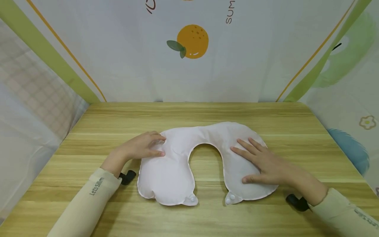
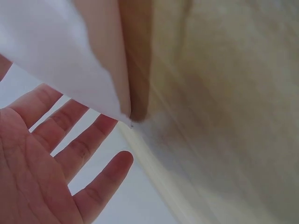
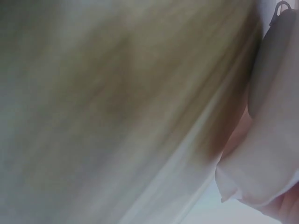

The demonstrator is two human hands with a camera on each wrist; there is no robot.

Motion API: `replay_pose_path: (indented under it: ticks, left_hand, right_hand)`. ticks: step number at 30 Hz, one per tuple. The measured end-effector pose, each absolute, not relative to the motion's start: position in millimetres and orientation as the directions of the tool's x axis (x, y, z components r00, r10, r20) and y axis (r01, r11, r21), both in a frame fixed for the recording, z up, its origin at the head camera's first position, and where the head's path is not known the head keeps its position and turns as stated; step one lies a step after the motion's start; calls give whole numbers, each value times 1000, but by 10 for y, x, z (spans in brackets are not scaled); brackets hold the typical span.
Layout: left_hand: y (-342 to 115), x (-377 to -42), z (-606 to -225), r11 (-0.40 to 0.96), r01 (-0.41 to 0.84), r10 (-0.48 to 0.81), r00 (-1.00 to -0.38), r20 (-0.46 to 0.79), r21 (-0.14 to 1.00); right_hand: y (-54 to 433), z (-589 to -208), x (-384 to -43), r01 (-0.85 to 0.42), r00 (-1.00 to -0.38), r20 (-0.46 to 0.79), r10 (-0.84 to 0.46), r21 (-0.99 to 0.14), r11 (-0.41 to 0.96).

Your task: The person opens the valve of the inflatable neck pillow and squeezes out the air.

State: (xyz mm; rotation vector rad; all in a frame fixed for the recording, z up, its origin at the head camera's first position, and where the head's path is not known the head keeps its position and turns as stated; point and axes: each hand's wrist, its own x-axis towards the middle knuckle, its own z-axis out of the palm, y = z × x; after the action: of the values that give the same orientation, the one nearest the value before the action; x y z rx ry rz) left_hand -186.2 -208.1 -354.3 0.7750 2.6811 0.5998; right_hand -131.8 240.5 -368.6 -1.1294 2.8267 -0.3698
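Note:
A pale pink, puffed-up U-shaped neck pillow [image 1: 174,171] lies on the wooden table, its two ends toward me, each carrying a round snap button. My left hand [image 1: 143,145] touches the pillow's upper left side with thumb and fingers apart. In the left wrist view the palm and loosely straight fingers of the left hand [image 2: 60,144] show beside the pillow's edge [image 2: 65,70], which hides some fingertips. My right hand [image 1: 266,164] rests on the right arm of the pillow with its fingers spread. In the right wrist view the pillow [image 3: 271,149] covers most of that hand.
The wooden table [image 1: 103,197] reaches back to a white cloth [image 1: 124,59] printed with an orange fruit. A black fitting [image 1: 128,177] is by the left wrist and another [image 1: 297,202] by the right. Patterned cloth hangs at both sides.

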Motion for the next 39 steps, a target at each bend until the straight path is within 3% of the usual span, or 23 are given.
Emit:
replay_pose_path:
  ticks: [39]
  left_hand:
    - [-2078, -1881, -3570, 756, 472, 575, -810, -116, 454]
  right_hand:
    - [2346, -3722, -1324, -635, -747, -60, -663, -234, 736]
